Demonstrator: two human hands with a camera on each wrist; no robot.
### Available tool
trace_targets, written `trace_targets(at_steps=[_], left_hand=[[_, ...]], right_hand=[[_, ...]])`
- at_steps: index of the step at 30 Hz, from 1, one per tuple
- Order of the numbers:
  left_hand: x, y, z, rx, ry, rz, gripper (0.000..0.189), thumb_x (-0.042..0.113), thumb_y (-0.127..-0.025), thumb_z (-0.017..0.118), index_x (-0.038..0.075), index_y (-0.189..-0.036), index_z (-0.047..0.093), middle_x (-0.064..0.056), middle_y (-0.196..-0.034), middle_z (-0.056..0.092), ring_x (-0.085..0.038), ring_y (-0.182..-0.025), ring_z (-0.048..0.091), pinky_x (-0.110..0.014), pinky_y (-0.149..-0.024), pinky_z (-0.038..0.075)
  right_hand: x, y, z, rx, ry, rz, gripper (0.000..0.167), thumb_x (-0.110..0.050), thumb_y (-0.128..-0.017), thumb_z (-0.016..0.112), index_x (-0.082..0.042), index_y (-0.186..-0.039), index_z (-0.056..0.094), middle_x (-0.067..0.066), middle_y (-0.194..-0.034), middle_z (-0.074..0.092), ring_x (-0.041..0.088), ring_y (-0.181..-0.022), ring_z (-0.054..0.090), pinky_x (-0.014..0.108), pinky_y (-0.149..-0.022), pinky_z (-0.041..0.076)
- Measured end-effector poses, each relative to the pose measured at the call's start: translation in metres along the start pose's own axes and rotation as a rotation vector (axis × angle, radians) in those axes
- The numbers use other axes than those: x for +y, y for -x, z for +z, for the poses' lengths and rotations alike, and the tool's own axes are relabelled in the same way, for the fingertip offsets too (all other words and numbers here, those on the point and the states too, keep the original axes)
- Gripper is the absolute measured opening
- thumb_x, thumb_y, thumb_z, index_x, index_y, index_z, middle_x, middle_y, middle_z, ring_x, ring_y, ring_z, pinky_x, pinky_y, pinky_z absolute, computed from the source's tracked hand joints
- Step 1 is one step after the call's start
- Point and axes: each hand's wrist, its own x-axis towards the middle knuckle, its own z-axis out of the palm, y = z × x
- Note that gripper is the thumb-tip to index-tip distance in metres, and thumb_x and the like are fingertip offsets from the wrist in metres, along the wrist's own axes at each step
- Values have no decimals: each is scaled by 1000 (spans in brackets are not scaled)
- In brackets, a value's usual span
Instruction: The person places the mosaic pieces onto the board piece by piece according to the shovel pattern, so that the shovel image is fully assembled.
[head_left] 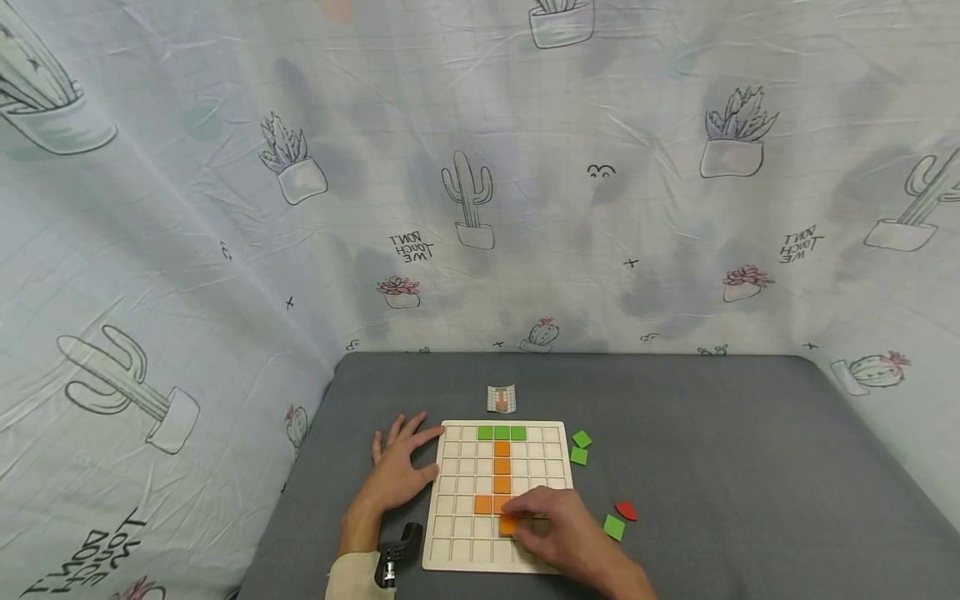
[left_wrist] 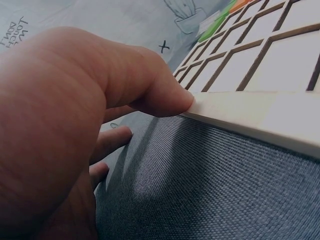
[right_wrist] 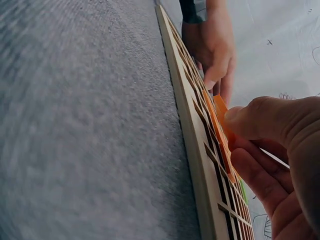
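Note:
A wooden grid board (head_left: 450, 529) lies on the table. Three green square tiles (head_left: 502, 432) fill part of its far row, with a line of orange tiles (head_left: 502, 467) running toward the near side and another orange tile (head_left: 483, 504) left of that line. Between thumb and fingertips, my right hand (head_left: 555, 529) pinches an orange square tile (right_wrist: 222, 112), tilted close over the board's nearer cells. My left hand (head_left: 400, 471) has its fingers spread on the table, the thumb (left_wrist: 172, 97) touching the board's left edge.
Beyond the board lies a small printed card (head_left: 501, 399) showing a grid pattern. To the right are two loose green tiles (head_left: 579, 456), a third green tile (head_left: 614, 527) nearer, and a red rounded wedge (head_left: 626, 510). A patterned curtain (head_left: 555, 208) stands behind the grey table (head_left: 712, 467).

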Motion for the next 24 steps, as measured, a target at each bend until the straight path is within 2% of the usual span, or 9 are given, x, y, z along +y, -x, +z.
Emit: trace_targets(at_steps=[8,14,19,24], left_hand=[[-1,-1,1,-8,5,-3,63,10,-89,74,17,-151,69,-17,-176,40,-50,-168,13,-76,-128,-9],[-1,-1,1,8,5,12,63,9,-88,74,18,-150,70,-18,-175,41,-52,-167,15,-77,-127,-8],[-1,-1,1,16,10,25,62,9,-88,75,17,-150,70,-20,-174,41,-54,-166,16,-78,-126,-8],[-1,0,1,0,-1,7,62,10,-90,74,18,-151,68,-18,-175,40,-51,-168,14,-77,-127,-10]], right_hand=[[-3,-4,2,-46,31,11,30,-7,-93,85,-20,-120,83,-15,-115,80,2,-105,72,28,-95,63],[-4,-6,6,-42,88,-25,29,-7,-92,86,-18,-118,83,-14,-111,81,2,-103,73,28,-93,63],[-5,-8,8,-63,123,0,27,-9,-93,86,-19,-118,84,-15,-112,80,1,-104,73,30,-94,63],[-6,-7,9,-64,136,3,28,-10,-92,86,-19,-119,84,-14,-113,80,2,-105,73,31,-95,63]])
